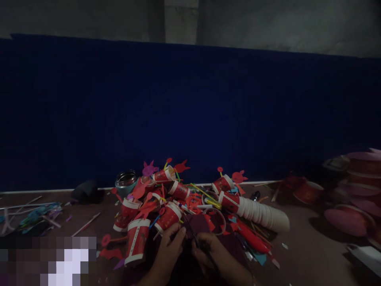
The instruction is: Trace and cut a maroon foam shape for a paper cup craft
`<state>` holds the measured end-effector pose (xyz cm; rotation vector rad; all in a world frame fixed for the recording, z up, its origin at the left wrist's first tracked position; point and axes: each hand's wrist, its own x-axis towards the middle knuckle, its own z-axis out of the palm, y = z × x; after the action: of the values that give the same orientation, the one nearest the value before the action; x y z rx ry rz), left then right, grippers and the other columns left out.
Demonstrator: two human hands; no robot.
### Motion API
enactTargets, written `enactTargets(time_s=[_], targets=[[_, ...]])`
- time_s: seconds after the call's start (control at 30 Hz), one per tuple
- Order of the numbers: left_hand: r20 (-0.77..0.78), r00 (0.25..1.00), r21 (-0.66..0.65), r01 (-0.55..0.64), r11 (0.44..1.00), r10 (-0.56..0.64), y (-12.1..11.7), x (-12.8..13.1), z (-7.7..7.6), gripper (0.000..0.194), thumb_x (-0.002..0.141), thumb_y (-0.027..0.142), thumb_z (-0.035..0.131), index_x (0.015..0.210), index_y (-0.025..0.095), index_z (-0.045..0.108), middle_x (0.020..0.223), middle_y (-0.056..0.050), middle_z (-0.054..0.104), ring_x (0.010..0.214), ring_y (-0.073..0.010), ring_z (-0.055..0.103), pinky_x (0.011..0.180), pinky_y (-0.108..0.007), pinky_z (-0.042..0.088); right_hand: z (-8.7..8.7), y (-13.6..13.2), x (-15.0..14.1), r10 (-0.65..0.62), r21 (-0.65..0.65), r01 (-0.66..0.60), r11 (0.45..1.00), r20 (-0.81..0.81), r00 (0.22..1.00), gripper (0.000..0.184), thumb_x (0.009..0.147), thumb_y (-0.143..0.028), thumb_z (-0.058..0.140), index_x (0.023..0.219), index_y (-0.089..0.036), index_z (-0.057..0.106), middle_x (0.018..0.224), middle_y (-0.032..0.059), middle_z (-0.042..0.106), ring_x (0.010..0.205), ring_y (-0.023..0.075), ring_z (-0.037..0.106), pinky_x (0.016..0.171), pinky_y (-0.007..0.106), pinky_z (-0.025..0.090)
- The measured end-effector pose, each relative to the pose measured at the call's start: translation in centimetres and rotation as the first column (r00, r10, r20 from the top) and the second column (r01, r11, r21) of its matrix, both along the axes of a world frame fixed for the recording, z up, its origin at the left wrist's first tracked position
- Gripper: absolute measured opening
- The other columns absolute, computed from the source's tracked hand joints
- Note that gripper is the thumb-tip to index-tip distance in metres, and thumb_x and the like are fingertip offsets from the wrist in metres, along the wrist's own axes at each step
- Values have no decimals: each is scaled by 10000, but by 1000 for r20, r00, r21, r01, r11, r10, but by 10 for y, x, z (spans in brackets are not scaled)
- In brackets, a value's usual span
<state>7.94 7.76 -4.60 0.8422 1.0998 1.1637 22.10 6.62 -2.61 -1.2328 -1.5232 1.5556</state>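
Note:
My right hand [210, 250] is closed around dark scissors [192, 228], whose blades point up and to the left between my hands. My left hand [172, 242] is pinched at the left edge of a dark purple paper sheet [198, 223], close to the scissors' tips. The picture is dim, so where the blades meet the paper is hard to make out. Just beyond my left hand lies a red paper cup [169, 217] with a white rim. Another red cup [137, 240] stands tilted to the left of it.
Behind my hands is a heap of red cups with paper cutouts [139, 188] and pipe cleaners. A nested stack of paper cups [262, 214] lies right, beside a red pouch-like item [253, 237]. A teal metal container [126, 182] stands at the back, before a blue partition [190, 115].

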Motion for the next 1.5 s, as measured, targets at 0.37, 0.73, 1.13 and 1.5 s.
enactTargets(time_s=[0.37,0.73,1.13,1.5], targets=[[-92,995,102,-23,995,33,4,-1,-14,446,607,621,618,616,190,504,566,62,395,515,-83,357,478,-185,317,-8,1,4,50,-14,-50,999,-4,999,394,653,-535,644,672,-182,471,433,-89,426,360,50,383,367,162,281],[-81,996,119,56,991,-46,5,-3,-11,441,639,606,605,629,189,463,551,79,333,508,-70,277,464,-179,250,-5,0,6,86,-25,-87,996,-19,996,408,650,-556,626,694,-177,481,461,-81,451,378,50,396,381,162,283],[-106,984,111,154,982,-142,4,-5,0,436,645,594,599,616,182,460,519,82,319,485,-67,261,463,-203,194,-7,2,11,156,-33,-158,987,-60,986,452,642,-590,630,722,-175,470,461,-87,452,373,43,395,373,148,283],[-56,993,-40,99,994,-101,-1,-3,17,419,545,555,680,621,182,504,534,68,401,519,-74,328,500,-191,260,0,2,18,190,-81,-192,978,-34,981,520,601,-659,613,704,-171,466,423,-93,436,337,33,366,335,138,266]])
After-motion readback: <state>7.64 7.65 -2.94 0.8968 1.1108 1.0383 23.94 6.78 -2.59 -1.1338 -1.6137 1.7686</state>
